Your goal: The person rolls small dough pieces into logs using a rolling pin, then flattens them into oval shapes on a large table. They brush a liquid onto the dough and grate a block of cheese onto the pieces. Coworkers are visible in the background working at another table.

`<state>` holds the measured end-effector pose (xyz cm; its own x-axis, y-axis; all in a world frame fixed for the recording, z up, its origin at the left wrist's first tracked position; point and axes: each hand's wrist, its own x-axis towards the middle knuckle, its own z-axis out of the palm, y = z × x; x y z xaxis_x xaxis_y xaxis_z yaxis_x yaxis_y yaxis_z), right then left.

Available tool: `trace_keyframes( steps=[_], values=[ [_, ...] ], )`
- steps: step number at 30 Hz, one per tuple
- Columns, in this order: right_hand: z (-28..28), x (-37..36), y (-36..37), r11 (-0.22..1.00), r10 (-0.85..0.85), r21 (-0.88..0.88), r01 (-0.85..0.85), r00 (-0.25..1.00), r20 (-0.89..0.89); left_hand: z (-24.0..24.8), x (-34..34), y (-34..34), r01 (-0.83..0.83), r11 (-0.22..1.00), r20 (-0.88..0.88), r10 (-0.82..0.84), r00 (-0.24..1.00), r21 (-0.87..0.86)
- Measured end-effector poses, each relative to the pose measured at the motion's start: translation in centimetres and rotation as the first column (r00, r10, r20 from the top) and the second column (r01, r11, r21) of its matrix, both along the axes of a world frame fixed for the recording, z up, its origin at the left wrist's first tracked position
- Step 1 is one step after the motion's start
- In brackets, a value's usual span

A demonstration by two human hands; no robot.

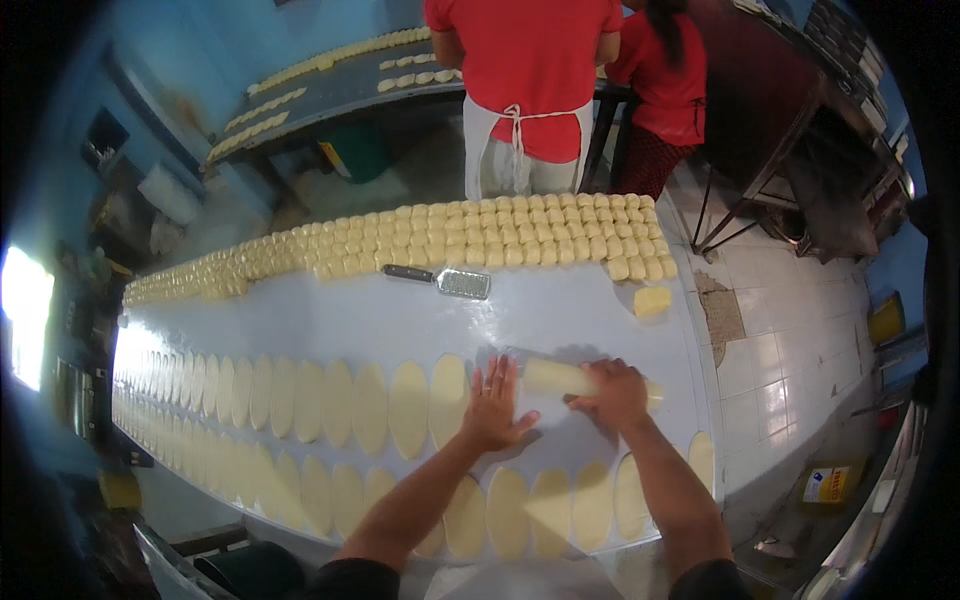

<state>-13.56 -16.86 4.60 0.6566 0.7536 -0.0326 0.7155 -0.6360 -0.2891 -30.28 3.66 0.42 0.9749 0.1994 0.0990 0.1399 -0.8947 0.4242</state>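
Note:
My left hand [490, 405] lies palm down on the pale table, its fingers stretched and the thumb out to the side. It is beside the last flattened dough oval [448, 400] of the upper row. My right hand [614, 393] is closed over a pale rolling pin [553, 377], which lies nearly crosswise on the table just right of my left hand. Any dough under the pin is hidden. Below my forearms runs a second row of flattened dough ovals [551, 510], partly covered by my arms.
Tight rows of dough balls [480, 232] line the table's far edge. Before them lie a flat grater [463, 284] with a dark handle and a yellow block [652, 302]. Two people in red stand beyond, by another table [350, 88] of dough pieces.

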Motion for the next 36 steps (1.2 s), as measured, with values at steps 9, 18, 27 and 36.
trace_keyframes(
  steps=[9,18,27,36],
  values=[
    [-0.3,-4.4,7.0,0.927,0.375,0.014,-0.375,0.926,-0.05,-0.8,-5.7,2.6,-0.261,0.723,0.031,0.364,0.931,-0.64],
    [0.1,1.2,14.5,0.979,0.2,-0.046,-0.201,0.98,-0.015,-0.7,3.7,9.0,-0.454,0.883,0.014,0.459,0.888,-0.12],
    [0.1,1.6,15.5,0.993,0.106,-0.044,-0.105,0.994,0.013,-1.1,5.8,10.5,-0.444,0.895,0.123,0.436,0.891,0.042],
    [-0.3,-3.6,11.8,0.97,0.134,-0.188,-0.153,0.985,-0.108,-0.1,5.4,8.4,-0.387,0.921,-0.004,0.388,0.922,0.051]
  ],
)
